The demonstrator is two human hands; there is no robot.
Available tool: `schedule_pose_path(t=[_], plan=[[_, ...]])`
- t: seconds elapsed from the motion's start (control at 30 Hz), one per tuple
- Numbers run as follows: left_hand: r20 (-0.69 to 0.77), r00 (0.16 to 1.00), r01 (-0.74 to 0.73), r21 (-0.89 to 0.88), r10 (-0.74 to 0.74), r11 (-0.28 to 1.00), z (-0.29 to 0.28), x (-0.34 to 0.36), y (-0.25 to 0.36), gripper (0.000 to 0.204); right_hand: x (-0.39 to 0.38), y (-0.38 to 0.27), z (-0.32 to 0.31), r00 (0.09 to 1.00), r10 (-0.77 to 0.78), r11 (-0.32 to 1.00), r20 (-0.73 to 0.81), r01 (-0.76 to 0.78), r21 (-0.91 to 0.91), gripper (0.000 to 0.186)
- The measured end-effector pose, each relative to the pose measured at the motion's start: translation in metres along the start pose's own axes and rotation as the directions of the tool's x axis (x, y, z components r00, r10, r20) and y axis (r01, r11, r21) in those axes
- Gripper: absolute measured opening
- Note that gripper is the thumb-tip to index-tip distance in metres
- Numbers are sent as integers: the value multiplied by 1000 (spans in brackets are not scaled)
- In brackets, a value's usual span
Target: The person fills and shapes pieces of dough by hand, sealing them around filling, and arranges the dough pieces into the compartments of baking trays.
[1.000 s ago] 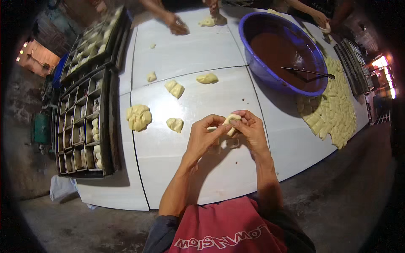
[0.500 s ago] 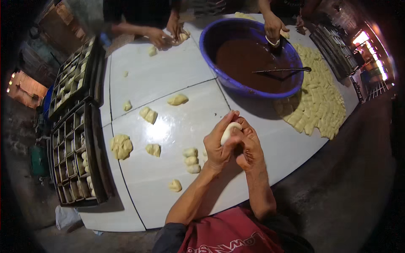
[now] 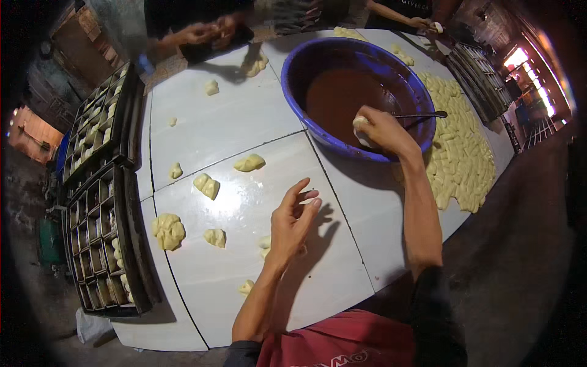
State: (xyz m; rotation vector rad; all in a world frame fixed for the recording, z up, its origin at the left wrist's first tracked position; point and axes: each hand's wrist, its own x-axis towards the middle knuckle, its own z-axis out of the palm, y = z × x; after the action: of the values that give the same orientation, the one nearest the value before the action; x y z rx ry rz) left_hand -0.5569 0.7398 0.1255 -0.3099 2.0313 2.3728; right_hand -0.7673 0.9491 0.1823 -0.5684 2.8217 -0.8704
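Note:
My right hand [image 3: 380, 129] is closed around a pale piece of dough [image 3: 361, 127] over the brown mixture inside the blue basin [image 3: 293, 95], beside a dark long-handled utensil [image 3: 428, 115]. My left hand [image 3: 293, 220] is open above the white tabletop, fingers apart and slightly curled. Partly hidden by it are small pieces of dough [image 3: 265, 244]. Several loose yellow dough lumps [image 3: 168, 231] lie to its left and beyond it. A wide spread of many small dough pieces [image 3: 458, 153] covers the table right of the basin.
Gridded metal moulds [image 3: 104, 238], some holding dough, line the table's left side, with a second set [image 3: 98, 119] behind. Dark metal trays [image 3: 471, 79] rest at the far right. Two co-workers stand opposite, one with hands raised [image 3: 205, 33], another holding something white [image 3: 422, 23].
My hands have separated: the right has carried the pale dough up and rightward into the basin, the left has opened and lowered. A co-worker's hand has left the basin.

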Motion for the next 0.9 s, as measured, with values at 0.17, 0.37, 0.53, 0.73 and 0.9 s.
schedule_pose_path(t=[0.17,0.37,0.53,0.73,0.9], plan=[[63,997,33,69,-37,997,-12,0,-5,46,12,26,22,921,3,950,389,119,-288,28],[141,987,63,129,-81,990,-3,0,6,47,-15,-26,-7,973,38,708,229,-188,680,16],[259,965,133,-309,-52,942,27,14,6,56,-60,-58,32,993,93,222,77,-96,970,15],[166,982,170,-589,-88,790,10,10,-28,35,-100,-58,88,987,57,134,153,-160,978,14],[-112,969,137,-501,-221,855,-23,-8,-27,29,-130,-78,123,999,-51,477,1,23,879,28]])
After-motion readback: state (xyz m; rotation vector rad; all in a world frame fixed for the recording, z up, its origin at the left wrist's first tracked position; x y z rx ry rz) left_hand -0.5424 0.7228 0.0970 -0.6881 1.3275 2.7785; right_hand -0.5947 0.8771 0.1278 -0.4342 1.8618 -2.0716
